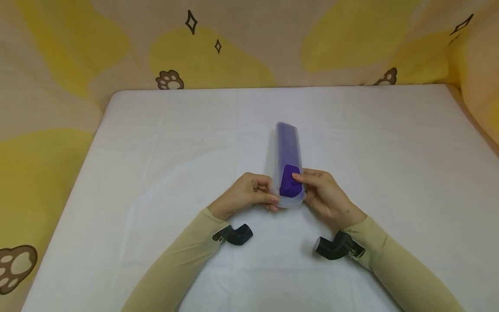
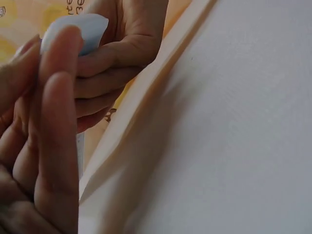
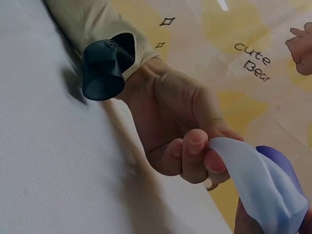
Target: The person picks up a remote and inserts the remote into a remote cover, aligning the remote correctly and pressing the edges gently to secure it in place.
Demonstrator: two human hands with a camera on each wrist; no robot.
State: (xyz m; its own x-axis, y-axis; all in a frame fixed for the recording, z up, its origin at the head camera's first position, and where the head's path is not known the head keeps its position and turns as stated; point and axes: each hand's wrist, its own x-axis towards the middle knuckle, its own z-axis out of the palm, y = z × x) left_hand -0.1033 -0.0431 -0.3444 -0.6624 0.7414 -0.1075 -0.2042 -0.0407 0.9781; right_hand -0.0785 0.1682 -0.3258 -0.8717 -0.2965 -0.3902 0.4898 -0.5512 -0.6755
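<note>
A long, narrow translucent plastic case [image 1: 287,143] with a violet tint is held above the white table, its near end between both hands. On its near part sits a dark purple latch [image 1: 289,187]. My left hand [image 1: 253,191] pinches the left edge of the near end between thumb and fingers. From the right side my right hand [image 1: 329,195] grips the case, its thumb lying on the latch. Whether the latch is fastened I cannot tell. In the right wrist view the bluish-white end of the case [image 3: 258,180] shows beside the left hand's fingertips.
The white table [image 1: 187,143] spreads around both hands. Behind and beside it hangs a yellow and peach cloth [image 1: 234,65] printed with paws and stars. Each wrist carries a black camera mount; the left one [image 1: 238,235] is close above the table.
</note>
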